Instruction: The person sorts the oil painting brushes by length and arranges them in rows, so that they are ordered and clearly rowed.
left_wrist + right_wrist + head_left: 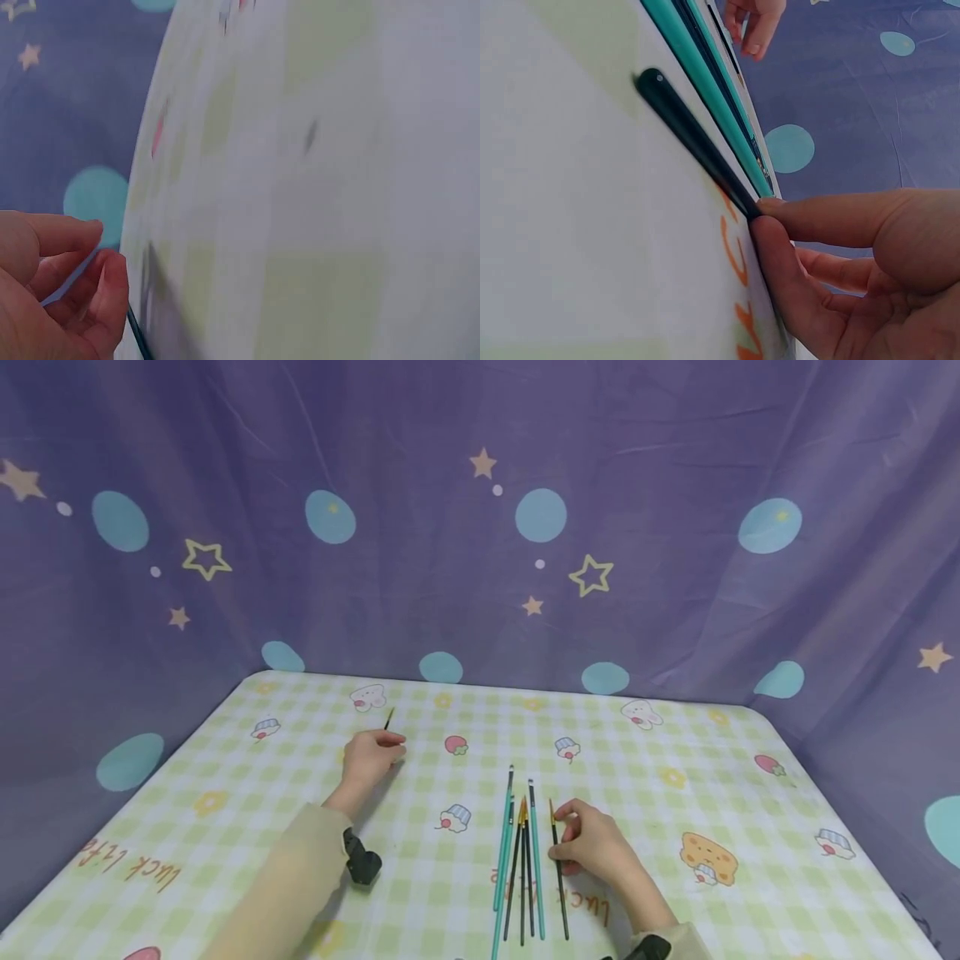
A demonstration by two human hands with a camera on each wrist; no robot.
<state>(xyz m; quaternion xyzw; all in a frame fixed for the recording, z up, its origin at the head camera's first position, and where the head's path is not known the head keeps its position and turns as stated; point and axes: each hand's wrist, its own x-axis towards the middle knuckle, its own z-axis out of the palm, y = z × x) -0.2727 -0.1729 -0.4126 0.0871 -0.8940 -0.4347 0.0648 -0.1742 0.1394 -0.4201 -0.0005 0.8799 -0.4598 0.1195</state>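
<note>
My right hand pinches a dark paintbrush between thumb and finger. That brush's handle end slants across the right wrist view. Just left of it, several teal paintbrushes and black paintbrushes lie side by side, bristles pointing away from me. Farther out on the left, my left hand hovers low over the cloth, fingers loosely bent with a gap between the tips. Another paintbrush shows its bristle end past the knuckles; part of its dark handle appears below the fingers, the rest hidden by the hand.
A checked green-and-white tablecloth with printed cupcakes, flowers and strawberries covers the table. Behind it hangs a purple curtain with stars and blue dots. Each forearm wears a pale sleeve and a dark wrist camera.
</note>
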